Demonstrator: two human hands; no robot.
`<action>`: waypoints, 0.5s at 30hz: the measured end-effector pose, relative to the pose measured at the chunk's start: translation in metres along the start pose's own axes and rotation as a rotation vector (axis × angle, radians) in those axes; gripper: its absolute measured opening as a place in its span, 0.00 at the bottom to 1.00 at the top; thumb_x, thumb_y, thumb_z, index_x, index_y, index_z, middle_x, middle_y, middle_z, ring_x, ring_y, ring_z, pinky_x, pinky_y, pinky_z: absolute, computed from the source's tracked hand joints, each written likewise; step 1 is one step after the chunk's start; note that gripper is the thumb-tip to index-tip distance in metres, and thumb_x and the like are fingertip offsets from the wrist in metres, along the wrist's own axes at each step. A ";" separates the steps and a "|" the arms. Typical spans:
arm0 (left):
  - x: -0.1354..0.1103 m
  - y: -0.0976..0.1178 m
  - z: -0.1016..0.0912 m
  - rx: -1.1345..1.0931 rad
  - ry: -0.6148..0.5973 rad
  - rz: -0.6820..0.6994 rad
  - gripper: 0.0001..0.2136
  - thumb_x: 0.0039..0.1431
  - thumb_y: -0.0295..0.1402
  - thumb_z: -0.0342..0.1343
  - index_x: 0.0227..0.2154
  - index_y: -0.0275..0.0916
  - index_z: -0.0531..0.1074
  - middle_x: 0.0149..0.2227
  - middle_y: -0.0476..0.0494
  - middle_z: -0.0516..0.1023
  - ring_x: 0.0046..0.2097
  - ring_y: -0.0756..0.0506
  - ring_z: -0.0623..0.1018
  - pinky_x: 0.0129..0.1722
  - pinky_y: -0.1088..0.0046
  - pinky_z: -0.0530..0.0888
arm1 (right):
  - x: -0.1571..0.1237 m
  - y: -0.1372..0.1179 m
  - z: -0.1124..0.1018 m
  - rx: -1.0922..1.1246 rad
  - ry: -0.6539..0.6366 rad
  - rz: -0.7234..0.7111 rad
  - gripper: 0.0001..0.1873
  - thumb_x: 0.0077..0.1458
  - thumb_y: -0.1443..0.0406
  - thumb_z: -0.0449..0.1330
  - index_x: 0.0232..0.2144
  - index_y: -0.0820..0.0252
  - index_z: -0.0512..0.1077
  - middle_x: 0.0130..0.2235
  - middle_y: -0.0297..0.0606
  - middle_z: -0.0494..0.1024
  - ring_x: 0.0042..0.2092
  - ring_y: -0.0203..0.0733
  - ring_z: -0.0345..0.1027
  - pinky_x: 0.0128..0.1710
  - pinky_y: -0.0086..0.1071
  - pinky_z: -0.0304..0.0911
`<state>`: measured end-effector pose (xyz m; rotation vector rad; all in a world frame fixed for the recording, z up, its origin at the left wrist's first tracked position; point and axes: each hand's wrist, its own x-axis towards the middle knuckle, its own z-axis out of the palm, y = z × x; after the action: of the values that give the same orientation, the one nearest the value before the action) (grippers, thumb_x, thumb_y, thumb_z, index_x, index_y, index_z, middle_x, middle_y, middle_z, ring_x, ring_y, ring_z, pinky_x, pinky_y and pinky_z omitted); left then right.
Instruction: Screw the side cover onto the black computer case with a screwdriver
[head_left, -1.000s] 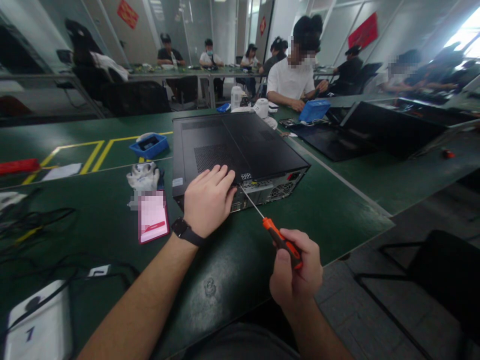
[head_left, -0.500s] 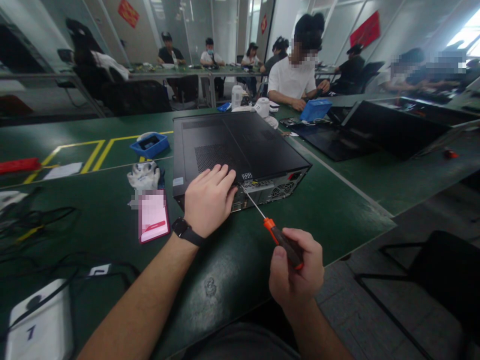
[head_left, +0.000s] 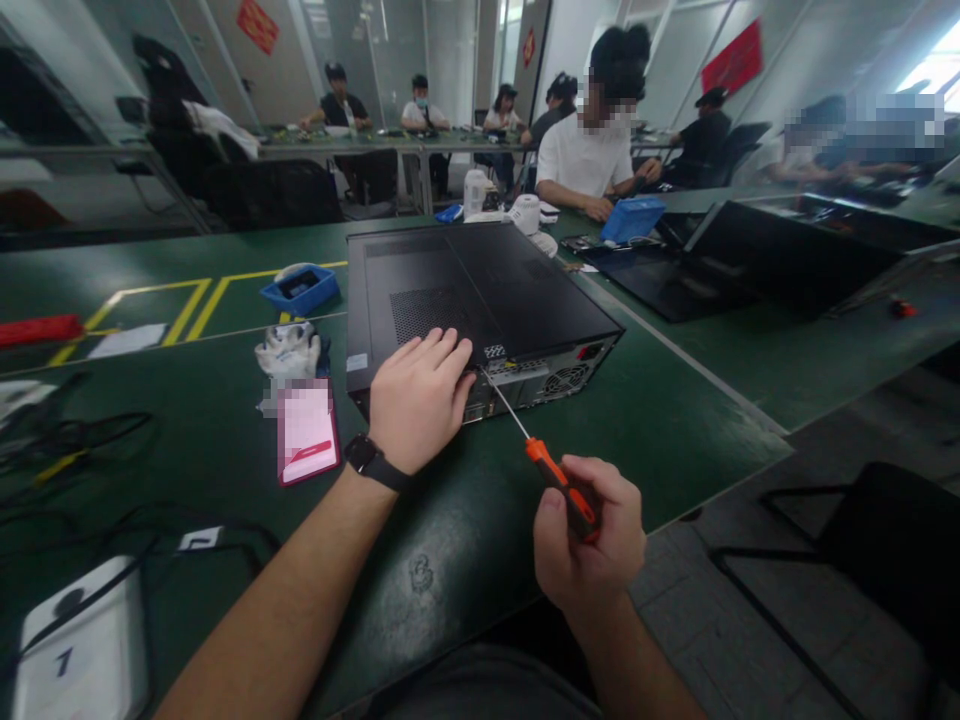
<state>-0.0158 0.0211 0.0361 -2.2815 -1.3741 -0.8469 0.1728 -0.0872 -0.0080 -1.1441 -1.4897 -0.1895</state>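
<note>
A black desktop computer case (head_left: pixel 487 270) lies on its side on the green table, its rear panel turned toward me. Across the case's near edge my left hand (head_left: pixel 420 395) lies with fingers stretched flat on the top, thumb down by the rear panel. My right hand (head_left: pixel 592 535) is wrapped round the orange and black handle of a screwdriver (head_left: pixel 549 465). The screwdriver's thin shaft slants up and left, its tip at the rear panel's upper edge beside my left thumb. Whatever sits under the tip is too small to make out.
Left of the case are a blue tray (head_left: pixel 301 290), work gloves (head_left: pixel 289 350) and a pink-framed phone (head_left: pixel 308 432). Cables and a white box marked 1 (head_left: pixel 82 640) lie near left. A co-worker (head_left: pixel 585 160) sits across the table; black panels (head_left: pixel 802 260) stand at right.
The screwdriver handle has turned in my right hand, showing more of its orange stripe. That hand has shifted slightly left. My left hand and the case stay in place.
</note>
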 end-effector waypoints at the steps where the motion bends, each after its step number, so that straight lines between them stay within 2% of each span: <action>1: 0.000 0.000 0.000 0.000 0.002 0.001 0.16 0.69 0.32 0.54 0.56 0.35 0.75 0.61 0.35 0.78 0.62 0.35 0.77 0.63 0.54 0.72 | 0.001 0.000 0.000 -0.004 0.010 -0.002 0.17 0.58 0.68 0.61 0.50 0.58 0.71 0.40 0.38 0.80 0.34 0.39 0.78 0.32 0.33 0.75; 6: 0.000 0.001 -0.001 0.000 0.001 -0.002 0.16 0.69 0.32 0.54 0.56 0.35 0.75 0.61 0.35 0.78 0.62 0.36 0.77 0.63 0.54 0.72 | -0.002 0.003 0.001 -0.030 0.027 0.079 0.10 0.62 0.68 0.60 0.47 0.57 0.74 0.37 0.35 0.81 0.29 0.36 0.77 0.28 0.29 0.73; 9: 0.001 0.001 -0.002 -0.001 -0.010 -0.005 0.16 0.69 0.32 0.54 0.57 0.35 0.75 0.61 0.35 0.77 0.63 0.35 0.76 0.64 0.54 0.72 | -0.003 0.003 0.000 0.007 0.015 0.112 0.12 0.63 0.66 0.59 0.49 0.58 0.73 0.37 0.36 0.81 0.29 0.37 0.77 0.28 0.30 0.73; 15: 0.001 0.001 -0.001 -0.036 -0.011 -0.024 0.17 0.68 0.31 0.54 0.57 0.37 0.75 0.61 0.35 0.77 0.63 0.35 0.76 0.64 0.52 0.72 | 0.002 -0.001 0.000 0.043 -0.003 -0.006 0.18 0.57 0.68 0.61 0.50 0.58 0.71 0.38 0.38 0.79 0.34 0.40 0.77 0.32 0.33 0.75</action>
<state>-0.0149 0.0201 0.0375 -2.3046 -1.4050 -0.8744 0.1726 -0.0865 -0.0054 -1.1060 -1.4929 -0.1592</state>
